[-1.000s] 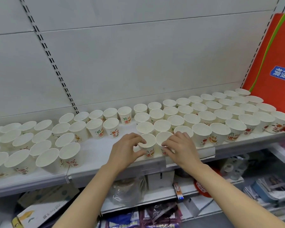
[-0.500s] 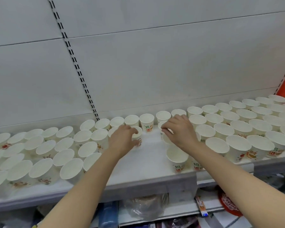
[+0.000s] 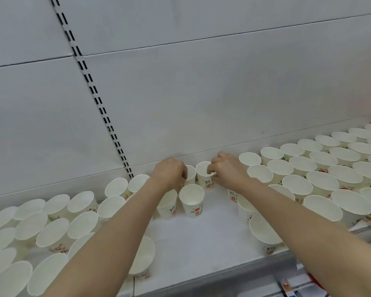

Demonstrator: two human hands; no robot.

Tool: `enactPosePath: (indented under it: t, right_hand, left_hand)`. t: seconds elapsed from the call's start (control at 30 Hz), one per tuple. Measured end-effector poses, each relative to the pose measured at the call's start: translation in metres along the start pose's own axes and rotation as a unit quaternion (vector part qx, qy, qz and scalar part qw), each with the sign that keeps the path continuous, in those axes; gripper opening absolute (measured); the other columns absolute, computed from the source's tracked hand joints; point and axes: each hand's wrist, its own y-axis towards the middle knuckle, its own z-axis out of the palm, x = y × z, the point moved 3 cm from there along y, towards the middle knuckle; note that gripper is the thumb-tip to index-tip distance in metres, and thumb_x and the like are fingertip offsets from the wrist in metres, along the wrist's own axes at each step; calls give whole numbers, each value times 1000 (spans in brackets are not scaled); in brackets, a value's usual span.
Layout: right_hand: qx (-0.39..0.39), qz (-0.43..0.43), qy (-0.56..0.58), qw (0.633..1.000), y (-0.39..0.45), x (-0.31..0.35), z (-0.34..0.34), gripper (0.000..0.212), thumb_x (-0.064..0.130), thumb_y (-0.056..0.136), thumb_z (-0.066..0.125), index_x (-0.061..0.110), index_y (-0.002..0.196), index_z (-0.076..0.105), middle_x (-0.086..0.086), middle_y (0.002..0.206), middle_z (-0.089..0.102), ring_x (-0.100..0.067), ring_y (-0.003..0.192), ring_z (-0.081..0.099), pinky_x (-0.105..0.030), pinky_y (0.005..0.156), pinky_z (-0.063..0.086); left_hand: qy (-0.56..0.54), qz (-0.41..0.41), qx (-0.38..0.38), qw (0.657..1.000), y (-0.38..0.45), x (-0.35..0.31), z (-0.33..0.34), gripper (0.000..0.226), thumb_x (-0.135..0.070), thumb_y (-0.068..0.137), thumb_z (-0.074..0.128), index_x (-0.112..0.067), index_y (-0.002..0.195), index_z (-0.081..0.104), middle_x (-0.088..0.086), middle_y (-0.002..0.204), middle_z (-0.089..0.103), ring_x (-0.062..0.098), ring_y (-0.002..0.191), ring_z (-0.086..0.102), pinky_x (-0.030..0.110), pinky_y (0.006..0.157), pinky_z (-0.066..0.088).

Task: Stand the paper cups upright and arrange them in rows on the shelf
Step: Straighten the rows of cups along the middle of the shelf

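Both arms reach to the back edge of the white shelf (image 3: 193, 243). Left hand (image 3: 169, 172) has its fingers curled over a paper cup (image 3: 190, 173) that stands at the back edge, mostly hidden by the hand; only a strip of rim and wall shows. Right hand (image 3: 227, 170) holds the neighbouring cup (image 3: 205, 175), fingertips hooked over its rim, thumb side toward the wall of the cup. This cup is upright, red and green print facing the front. The two held cups stand just beside each other, close against the grey back panel (image 3: 201, 99).

Just in front of them, two more upright cups: one with an orange print (image 3: 192, 200), and one to its left (image 3: 168, 203), partly under the left forearm. The pair touch or nearly touch.

Bare patch of shelf runs from these cups to the front edge, between the forearms.

Right half of the shelf: cups (image 3: 321, 181) upright in slanting rows, rims close together, out to the right edge. Left half: cups (image 3: 51, 228) packed in looser rows toward the front-left corner. One cup (image 3: 144, 254) near the front edge, partly covered by the left forearm; another (image 3: 263, 232) near the front edge under the right forearm.

Slotted upright strip (image 3: 99, 108) runs down the back panel.
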Motion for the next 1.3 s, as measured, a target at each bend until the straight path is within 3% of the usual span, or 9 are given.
enactPosePath:
  t: [0.13,0.23,0.4,0.47,0.53,0.67,0.8,1.1,1.3]
  right_hand:
    - [-25,4,4,1000,-3,-4,5,7,12,71,70,17,75,71,1,74,66,-27,83,52,-32,68,28]
    - [-34,-7,1,999,-3,-8,5,14,8,59,77,18,62,68,2,61,62,-27,71,53,-30,64,29]
    - [-61,-14,40,997,-5,-3,-8,14,18,73,74,17,87,72,0,80,66,-27,85,53,-35,74,34]
    - [-103,-42,95,989,-14,9,-14,10,19,70,77,19,79,72,4,72,65,-26,77,53,-35,71,41]
    - [-103,-91,130,982,-24,30,-12,9,26,70,77,21,75,71,7,70,64,-21,74,51,-31,67,40]
    - [-43,-145,105,983,-27,64,-6,18,33,69,76,20,81,71,4,75,66,-21,82,50,-31,68,35]
    - [-4,-128,74,989,-30,68,-7,3,23,75,68,20,72,69,4,71,65,-21,83,48,-30,67,25]
    - [-14,-86,46,995,-55,21,-17,10,14,69,69,21,62,67,6,61,62,-20,74,47,-29,63,23]
    - [-27,-87,38,995,-59,13,-16,13,9,64,72,21,62,66,6,61,62,-21,71,50,-29,62,25]
  left_hand:
    - [-28,16,5,999,5,-11,5,15,-23,80,62,-30,89,73,-4,93,71,20,92,62,25,66,43]
    - [-53,17,-9,998,4,-20,6,16,-26,82,62,-30,91,73,-7,94,71,18,95,61,27,69,47]
    - [-123,-46,-50,990,-25,-3,-14,10,-26,83,64,-29,88,72,-13,90,71,11,89,62,29,73,51]
    - [-128,-92,-87,984,-47,15,-19,7,-25,81,65,-28,83,71,-14,85,70,11,84,62,30,72,52]
    - [-125,-116,-54,984,-69,27,-17,5,-29,77,70,-30,82,69,-15,85,68,10,84,62,31,74,53]
    - [-73,-108,43,991,-89,25,-1,25,-30,73,77,-30,95,68,-14,93,64,9,88,57,26,69,47]
    - [-33,-102,26,994,-91,14,6,11,-24,78,70,-28,88,70,-10,91,69,12,86,60,27,65,47]
    - [-66,-48,-29,996,-78,-36,14,1,-27,80,66,-28,79,66,-7,84,68,16,82,62,32,65,53]
    - [-94,-33,-43,994,-78,-35,13,15,-29,77,74,-29,92,70,-12,90,64,9,80,53,29,66,48]
